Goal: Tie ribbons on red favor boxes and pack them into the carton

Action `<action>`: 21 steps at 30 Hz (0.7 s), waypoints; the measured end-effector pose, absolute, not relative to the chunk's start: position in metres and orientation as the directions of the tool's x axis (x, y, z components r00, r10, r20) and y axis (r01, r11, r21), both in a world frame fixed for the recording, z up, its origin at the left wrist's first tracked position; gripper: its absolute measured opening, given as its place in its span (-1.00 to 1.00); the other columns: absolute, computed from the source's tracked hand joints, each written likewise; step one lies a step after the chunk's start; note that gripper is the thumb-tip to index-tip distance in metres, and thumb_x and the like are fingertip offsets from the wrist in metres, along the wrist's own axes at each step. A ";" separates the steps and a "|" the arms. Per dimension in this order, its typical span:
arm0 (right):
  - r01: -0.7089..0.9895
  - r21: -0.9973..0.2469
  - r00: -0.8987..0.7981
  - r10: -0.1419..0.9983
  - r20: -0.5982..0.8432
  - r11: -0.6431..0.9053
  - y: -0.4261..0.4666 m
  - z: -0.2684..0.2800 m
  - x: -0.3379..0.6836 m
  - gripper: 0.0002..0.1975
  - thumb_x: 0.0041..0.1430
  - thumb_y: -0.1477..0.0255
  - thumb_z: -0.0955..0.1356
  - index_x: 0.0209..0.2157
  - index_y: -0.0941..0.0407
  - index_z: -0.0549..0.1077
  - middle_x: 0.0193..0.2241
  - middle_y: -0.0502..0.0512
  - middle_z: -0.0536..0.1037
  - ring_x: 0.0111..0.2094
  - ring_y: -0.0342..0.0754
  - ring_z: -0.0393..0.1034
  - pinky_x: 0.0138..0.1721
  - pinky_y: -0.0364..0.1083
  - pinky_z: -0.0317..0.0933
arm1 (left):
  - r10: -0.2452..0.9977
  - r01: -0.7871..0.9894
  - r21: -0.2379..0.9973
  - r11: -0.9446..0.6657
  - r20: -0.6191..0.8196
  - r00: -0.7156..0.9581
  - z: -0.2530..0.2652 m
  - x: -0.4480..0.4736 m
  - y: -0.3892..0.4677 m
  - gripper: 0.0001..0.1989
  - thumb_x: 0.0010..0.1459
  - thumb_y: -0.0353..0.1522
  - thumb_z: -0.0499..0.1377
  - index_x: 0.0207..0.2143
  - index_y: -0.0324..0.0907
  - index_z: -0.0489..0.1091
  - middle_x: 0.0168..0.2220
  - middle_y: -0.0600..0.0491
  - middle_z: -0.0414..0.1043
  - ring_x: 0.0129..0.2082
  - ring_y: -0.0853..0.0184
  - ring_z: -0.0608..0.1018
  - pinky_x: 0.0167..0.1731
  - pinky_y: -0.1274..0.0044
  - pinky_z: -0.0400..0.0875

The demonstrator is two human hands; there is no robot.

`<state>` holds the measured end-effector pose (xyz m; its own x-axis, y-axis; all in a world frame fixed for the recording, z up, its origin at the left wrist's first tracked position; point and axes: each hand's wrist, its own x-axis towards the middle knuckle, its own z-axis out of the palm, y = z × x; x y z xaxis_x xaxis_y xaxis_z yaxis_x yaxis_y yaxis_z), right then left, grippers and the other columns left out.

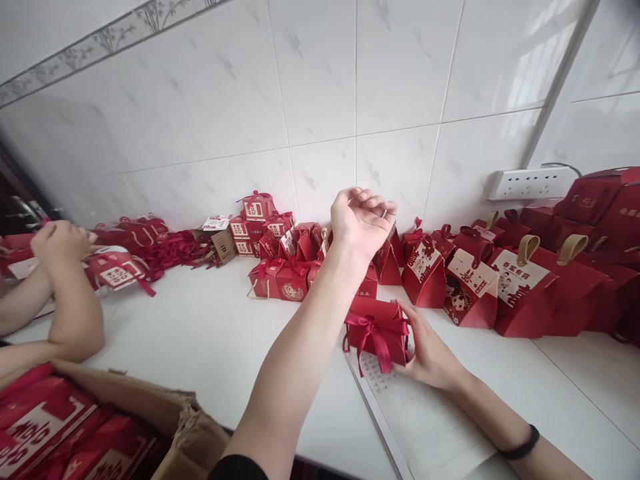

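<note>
My right hand (433,350) grips the right end of a red gift box (373,308), tied with a dark pink ribbon bow, above the white table. My left hand (363,220) is raised in front of the wall, its palm turned up and its fingers loosely bent, with nothing visible in it. My left forearm crosses in front of several red boxes. Under the held box lies a notebook (430,427) with handwriting on its page.
Red gift bags (425,273) line the wall to the right, below a white power strip (533,183). Red boxes (255,230) and a ribbon pile (173,250) stand further left. A cardboard carton (187,427) of red boxes is at front left. Another person's hands (63,240) are at far left.
</note>
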<state>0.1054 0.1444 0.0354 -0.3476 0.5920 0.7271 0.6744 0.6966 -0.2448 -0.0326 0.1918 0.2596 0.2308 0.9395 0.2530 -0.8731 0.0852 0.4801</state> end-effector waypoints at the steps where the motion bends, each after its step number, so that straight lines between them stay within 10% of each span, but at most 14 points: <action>1: 0.672 -0.244 -0.349 0.589 0.729 0.700 0.144 0.036 0.106 -0.16 0.09 0.16 0.33 0.24 0.19 -0.14 0.06 0.40 0.19 0.07 0.25 0.18 -0.03 0.14 0.27 | 0.947 -0.877 0.466 0.118 0.212 0.240 0.257 -0.034 0.193 -0.72 0.17 -0.49 -0.12 -0.61 -0.19 0.04 -0.66 0.20 0.02 -0.71 0.57 0.17 -0.54 0.62 0.24; 14: 0.649 -0.276 -0.365 0.608 0.705 0.709 0.147 0.037 0.105 -0.14 0.06 0.15 0.36 0.23 0.15 -0.14 0.05 0.35 0.20 0.05 0.26 0.19 -0.02 0.16 0.23 | 0.990 -0.857 0.512 0.055 0.082 0.113 0.234 -0.058 0.209 -0.73 0.15 -0.51 -0.18 -0.61 -0.17 -0.03 -0.65 0.18 -0.04 -0.71 0.54 0.13 -0.59 0.61 0.16; 21: 0.624 -0.314 -0.344 0.613 0.712 0.715 0.151 0.034 0.110 -0.12 0.08 0.05 0.33 0.25 0.14 -0.15 0.05 0.36 0.20 0.04 0.30 0.19 0.00 0.26 0.17 | 0.927 -0.429 0.821 -0.376 0.339 -0.162 0.221 -0.067 0.273 -0.66 0.17 -0.58 -0.34 -0.62 -0.14 -0.13 -0.67 0.16 -0.09 -0.68 0.50 0.19 -0.47 0.54 0.29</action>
